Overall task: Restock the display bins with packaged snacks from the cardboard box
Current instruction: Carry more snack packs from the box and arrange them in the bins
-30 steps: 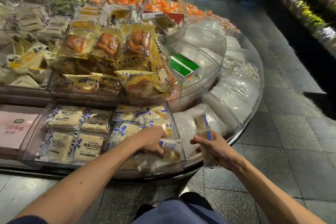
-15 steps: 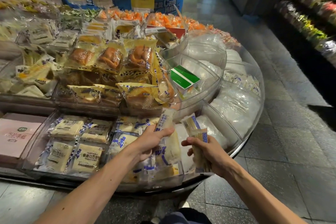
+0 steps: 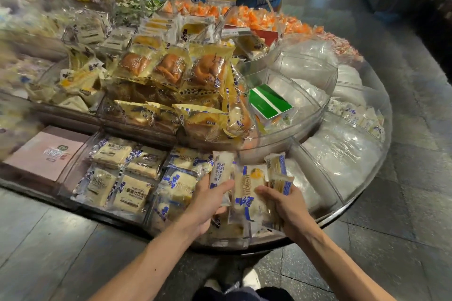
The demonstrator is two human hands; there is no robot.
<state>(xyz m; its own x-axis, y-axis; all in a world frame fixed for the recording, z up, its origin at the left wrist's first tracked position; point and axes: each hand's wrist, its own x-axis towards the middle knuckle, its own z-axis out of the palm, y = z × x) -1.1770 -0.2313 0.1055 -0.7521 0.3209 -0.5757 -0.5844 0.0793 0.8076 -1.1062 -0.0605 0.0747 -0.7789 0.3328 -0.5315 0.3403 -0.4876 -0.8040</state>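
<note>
Head view: over the six o'clock bin [image 3: 227, 242], my left hand [image 3: 208, 203] pinches one snack packet [image 3: 221, 171], my right hand [image 3: 287, 206] clutches further packets [image 3: 277, 173]; probably light, squashy and slippery, best held mid-body.

Motion-blurred snack packs [image 3: 27, 73] at left edge

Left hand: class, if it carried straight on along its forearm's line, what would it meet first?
Most likely the middle packet just beyond the left hand, touching the right hand; depth is uncertain.
</note>
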